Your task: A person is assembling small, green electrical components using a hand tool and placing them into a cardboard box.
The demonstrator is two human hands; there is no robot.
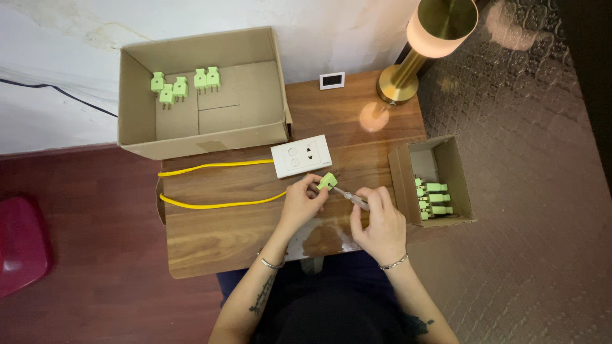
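Over the small wooden table (pixel 210 236), seen from your head camera, your left hand (pixel 299 205) pinches a light green plug (pixel 327 181) between thumb and fingertips, holding it just above the tabletop, near the lower edge of the white socket plate (pixel 301 156). Your right hand (pixel 380 223) is closed around a slim screwdriver (pixel 352 199), its tip pointing up-left at the plug and touching or nearly touching it; you cannot tell which from here. A yellow cable (pixel 217 185) loops across the table from the socket plate toward the left edge and back to your left hand. At the back left, a large open cardboard box (pixel 137 137) holds five green plugs (pixel 182 86) standing with their prongs pointing toward you. To your right, a smaller cardboard box (pixel 401 175) holds more green plugs (pixel 435 199) lying stacked on their sides. A brass lamp (pixel 408 70) stands at the back right, with a small white-framed display (pixel 332 80) just beside its base.
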